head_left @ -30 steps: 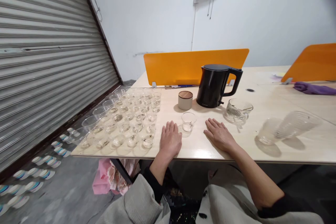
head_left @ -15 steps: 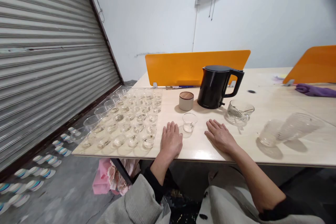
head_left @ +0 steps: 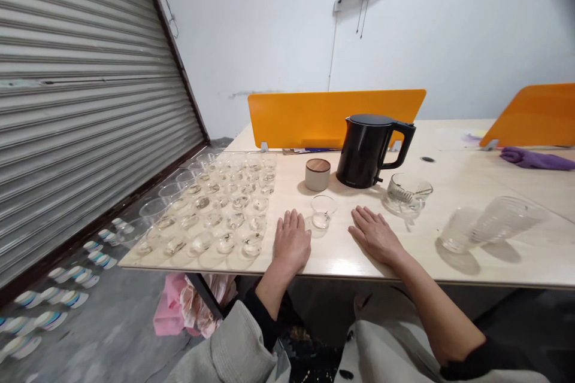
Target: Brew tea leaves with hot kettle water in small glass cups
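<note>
My left hand (head_left: 291,242) lies flat on the pale wooden table (head_left: 332,260), palm down and holding nothing. My right hand (head_left: 376,233) rests the same way further right. Between them, a little further back, stands a clear plastic cup (head_left: 322,213) with a few dark bits at its bottom. Behind that cup sit a grey canister (head_left: 317,178) with a wooden lid and a black electric kettle (head_left: 363,152), its handle to the right. A ribbed glass bowl (head_left: 408,191) with something thin and dark in it is beyond my right hand.
Rows of clear cups (head_left: 224,243) with dark bits inside cover the table's left end. Stacked clear cups (head_left: 507,219) lie tipped at the right. Orange dividers (head_left: 305,119) stand behind, with a purple cloth (head_left: 534,158) at far right. Several lidded tubs (head_left: 54,294) line the floor.
Both hands stay flat in place on the table. Only the camera's view shifts slightly; the cups, kettle and canister keep their places.
</note>
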`<state>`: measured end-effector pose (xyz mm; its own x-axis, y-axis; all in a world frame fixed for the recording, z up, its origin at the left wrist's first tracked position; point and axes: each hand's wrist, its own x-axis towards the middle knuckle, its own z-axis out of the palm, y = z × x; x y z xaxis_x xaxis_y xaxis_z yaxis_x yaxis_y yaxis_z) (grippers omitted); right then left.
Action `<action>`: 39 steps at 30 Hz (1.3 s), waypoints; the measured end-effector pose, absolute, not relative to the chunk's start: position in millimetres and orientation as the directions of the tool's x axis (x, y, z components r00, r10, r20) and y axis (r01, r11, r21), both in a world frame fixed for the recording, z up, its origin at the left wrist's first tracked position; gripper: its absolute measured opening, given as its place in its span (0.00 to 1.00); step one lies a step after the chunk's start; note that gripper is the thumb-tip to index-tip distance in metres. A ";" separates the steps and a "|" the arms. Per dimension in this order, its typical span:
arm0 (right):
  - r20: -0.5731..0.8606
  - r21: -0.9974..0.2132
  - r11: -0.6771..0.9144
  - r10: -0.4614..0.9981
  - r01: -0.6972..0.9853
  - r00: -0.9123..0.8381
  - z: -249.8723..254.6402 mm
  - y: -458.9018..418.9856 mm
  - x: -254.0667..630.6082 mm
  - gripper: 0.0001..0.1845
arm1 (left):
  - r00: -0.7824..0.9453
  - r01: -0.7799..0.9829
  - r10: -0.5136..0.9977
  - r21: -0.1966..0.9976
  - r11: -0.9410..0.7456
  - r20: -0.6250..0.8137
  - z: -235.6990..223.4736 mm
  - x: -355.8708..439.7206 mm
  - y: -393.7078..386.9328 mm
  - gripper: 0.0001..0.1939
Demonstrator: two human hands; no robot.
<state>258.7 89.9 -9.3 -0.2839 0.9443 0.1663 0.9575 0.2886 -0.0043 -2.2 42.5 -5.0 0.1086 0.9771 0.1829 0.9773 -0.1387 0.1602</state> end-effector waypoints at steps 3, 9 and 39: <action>0.163 -0.009 0.302 0.941 0.953 -0.296 -7.5 88.9 258.5 0.34 | 0.106 0.979 0.978 0.156 -0.135 0.179 -6.4 -2.2 42.9 0.30; 0.155 -0.014 0.293 0.945 0.956 -0.288 -5.1 87.5 257.4 0.34 | 0.105 0.981 0.980 0.145 -0.130 0.171 -6.8 -2.1 43.3 0.30; 0.113 -0.012 0.278 0.955 0.960 -0.275 -1.2 85.8 256.3 0.35 | 0.099 0.980 0.982 0.154 -0.124 0.159 -6.3 -0.9 43.1 0.30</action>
<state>256.3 85.8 -1.2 -0.2754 0.9546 0.1135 0.9604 0.2785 -0.0122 -0.9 43.1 -6.3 0.0987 0.9823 0.1594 0.9803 -0.1235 0.1543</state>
